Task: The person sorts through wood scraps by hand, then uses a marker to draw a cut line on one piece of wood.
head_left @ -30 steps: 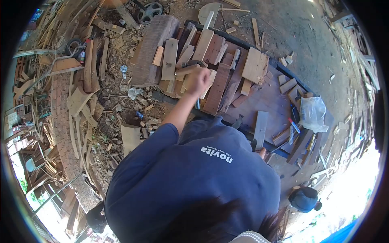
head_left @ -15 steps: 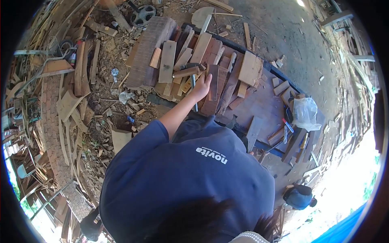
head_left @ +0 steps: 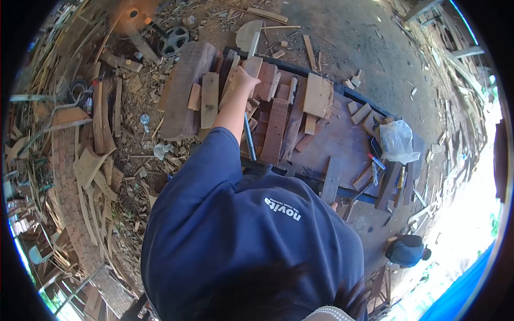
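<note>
My left hand (head_left: pixel 244 79) reaches across the pile and lies over a pale wooden board (head_left: pixel 253 65). Its thumb sticks out to the side, while the other fingers are mostly hidden. Beside my forearm shows the blue-grey handle of a hammer (head_left: pixel 249 138); my arm covers the head. A reddish-brown plank (head_left: pixel 276 131) lies to the right of the handle. Of my right hand (head_left: pixel 334 205), only fingertips show past my shirt, at the lower end of a grey-brown board (head_left: pixel 331 176). Whether they grip it cannot be made out.
A thick timber block (head_left: pixel 184 96) stands left of the pile. On the bench (head_left: pixel 316 152) lie a squarish wood block (head_left: pixel 318 95), a clear plastic bag (head_left: pixel 399 142) and a red-and-blue pen (head_left: pixel 376 161). Scraps litter the ground. Another person (head_left: pixel 406 251) is at lower right.
My left hand has left the short dark wood piece it held and moved up and left to the pale board. That dark piece no longer shows in it. The view has shifted slightly.
</note>
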`<state>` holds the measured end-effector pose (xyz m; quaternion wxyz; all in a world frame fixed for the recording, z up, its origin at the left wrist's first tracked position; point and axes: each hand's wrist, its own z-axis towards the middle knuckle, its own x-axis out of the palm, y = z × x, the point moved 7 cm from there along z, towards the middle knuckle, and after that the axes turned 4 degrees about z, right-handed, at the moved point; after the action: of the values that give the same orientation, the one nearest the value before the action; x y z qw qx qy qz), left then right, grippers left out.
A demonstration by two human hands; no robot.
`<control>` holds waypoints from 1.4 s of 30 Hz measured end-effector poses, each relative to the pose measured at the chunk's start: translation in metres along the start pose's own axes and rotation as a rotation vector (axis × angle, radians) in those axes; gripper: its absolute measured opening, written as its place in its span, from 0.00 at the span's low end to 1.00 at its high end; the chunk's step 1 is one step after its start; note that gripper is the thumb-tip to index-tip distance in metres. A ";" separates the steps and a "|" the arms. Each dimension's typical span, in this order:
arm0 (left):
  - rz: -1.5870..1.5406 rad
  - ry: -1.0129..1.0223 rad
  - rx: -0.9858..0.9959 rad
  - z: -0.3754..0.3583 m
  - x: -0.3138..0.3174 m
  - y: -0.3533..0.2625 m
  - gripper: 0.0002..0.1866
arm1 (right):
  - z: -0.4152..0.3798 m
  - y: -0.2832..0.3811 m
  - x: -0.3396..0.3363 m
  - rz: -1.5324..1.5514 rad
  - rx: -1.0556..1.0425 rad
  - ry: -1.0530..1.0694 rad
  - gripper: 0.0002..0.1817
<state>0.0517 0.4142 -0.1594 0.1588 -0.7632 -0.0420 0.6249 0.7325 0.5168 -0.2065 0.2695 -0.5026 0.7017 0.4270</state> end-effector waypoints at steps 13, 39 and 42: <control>-0.038 -0.124 0.237 0.006 0.008 -0.001 0.56 | -0.002 -0.016 0.003 0.253 0.042 0.033 0.41; -0.362 0.591 0.468 -0.330 0.140 -0.125 0.45 | 0.056 -0.073 0.016 0.228 0.037 0.064 0.39; -0.425 0.567 0.293 -0.328 0.154 -0.114 0.44 | 0.061 -0.112 0.035 0.318 0.044 0.013 0.36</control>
<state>0.4178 0.4999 -0.2159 0.3978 -0.8492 -0.0640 0.3414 0.8224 0.5389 -0.3014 0.2048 -0.3818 0.7834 0.4456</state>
